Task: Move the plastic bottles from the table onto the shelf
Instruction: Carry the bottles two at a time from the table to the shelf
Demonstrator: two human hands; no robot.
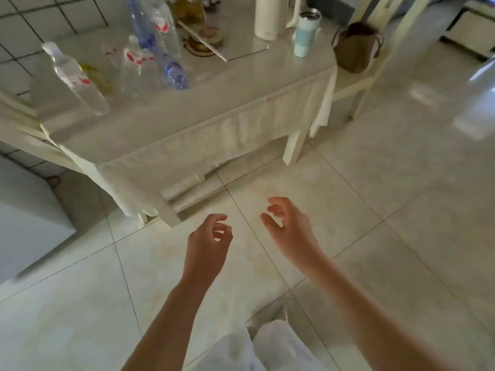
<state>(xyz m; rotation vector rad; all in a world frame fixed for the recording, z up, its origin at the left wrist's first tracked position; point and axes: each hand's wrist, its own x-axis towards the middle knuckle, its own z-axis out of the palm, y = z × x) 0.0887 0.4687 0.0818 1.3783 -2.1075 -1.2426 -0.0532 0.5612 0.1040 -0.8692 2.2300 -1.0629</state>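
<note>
Several clear plastic bottles stand on the cream table [187, 113] at the upper left. One with a white cap and red label [76, 79] is nearest the left edge. A second red-labelled bottle [135, 68] stands beside a blue-labelled one [172, 69], and taller bottles [156, 22] rise behind them. My left hand [207, 243] and my right hand [288, 226] hang over the floor in front of the table, apart from it, fingers loosely curled and holding nothing. No shelf is in view.
On the table's far side stand a white cylinder [270, 16], a pale blue tumbler [306, 33] and a glass jar [205, 36]. A brown bag [356, 48] sits on a chair at the right. A white appliance [29, 223] stands at left. Tiled floor lies around.
</note>
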